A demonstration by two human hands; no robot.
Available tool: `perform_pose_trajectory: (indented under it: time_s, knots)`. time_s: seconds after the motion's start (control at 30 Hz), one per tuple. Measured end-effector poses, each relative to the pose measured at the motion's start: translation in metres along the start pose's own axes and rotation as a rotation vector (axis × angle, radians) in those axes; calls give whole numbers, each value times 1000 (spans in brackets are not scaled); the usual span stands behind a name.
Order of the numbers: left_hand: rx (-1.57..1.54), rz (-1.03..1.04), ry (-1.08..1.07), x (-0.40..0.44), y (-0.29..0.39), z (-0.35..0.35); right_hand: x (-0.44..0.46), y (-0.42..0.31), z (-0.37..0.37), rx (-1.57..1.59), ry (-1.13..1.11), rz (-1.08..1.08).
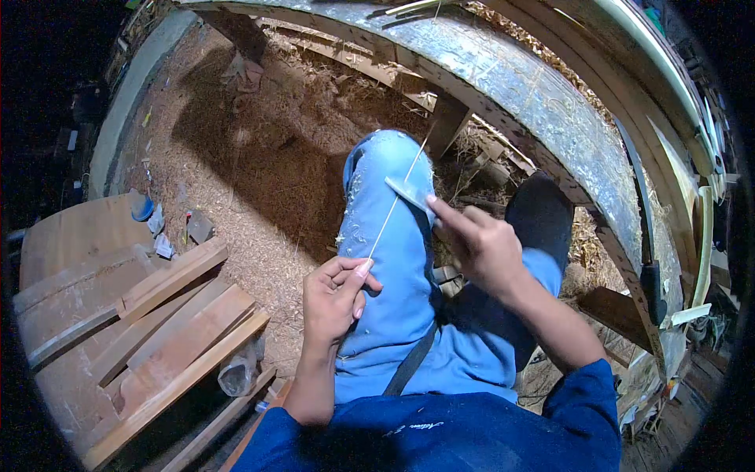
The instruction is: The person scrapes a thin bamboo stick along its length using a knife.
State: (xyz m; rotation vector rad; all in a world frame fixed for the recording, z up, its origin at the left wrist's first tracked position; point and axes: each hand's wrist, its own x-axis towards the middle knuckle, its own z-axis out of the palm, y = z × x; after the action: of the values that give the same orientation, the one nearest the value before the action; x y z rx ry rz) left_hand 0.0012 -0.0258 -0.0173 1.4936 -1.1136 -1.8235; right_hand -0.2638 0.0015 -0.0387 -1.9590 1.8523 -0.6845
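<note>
My left hand (332,305) is closed in a pinch on the lower end of a thin pale stick (382,231). The stick slants up and away over my light blue trouser leg (393,287), past the knee. In my right hand (486,250) is a knife, its handle hidden by the fingers. The flat blade (406,191) crosses the stick above the thigh and seems to touch it. Small curled shavings (355,208) cling to the trouser cloth near the knee.
A curved-looking bench with a worn grey top (503,67) runs along the far and right sides. A long blade with a black handle (651,287) lies on it. Wooden planks (185,358) are stacked at left, near a clear plastic cup (236,376). Shavings cover the floor (259,267).
</note>
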Motion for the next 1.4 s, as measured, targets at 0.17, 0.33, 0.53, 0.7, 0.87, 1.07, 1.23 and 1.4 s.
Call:
perform_pose_trajectory:
  time_s: [0.17, 0.33, 0.53, 0.7, 0.87, 1.07, 1.23, 1.4]
  knots:
    - [-16, 22, -3, 6, -3, -2, -27, -32, -1, -35, -178, -150]
    - [-1, 17, 7, 3, 1, 2, -1, 3, 2, -6, 52, 38]
    - [-2, 11, -3, 4, 2, -2, -29, -29, 6, -55, -131, -148]
    - [46, -3, -12, 2, 5, 0, -11, -18, 2, -56, -62, -79]
    - [24, -16, -41, 1, 5, -4, -18, -10, 5, -53, -112, -173]
    - [7, -27, -66, 3, 3, -5, -21, -30, -3, -155, -223, -252]
    - [32, -42, -71, 1, 5, -6, 18, 22, -3, -140, 2, 23]
    - [32, -62, -66, 2, 5, -7, -17, -25, -12, -132, -361, -259]
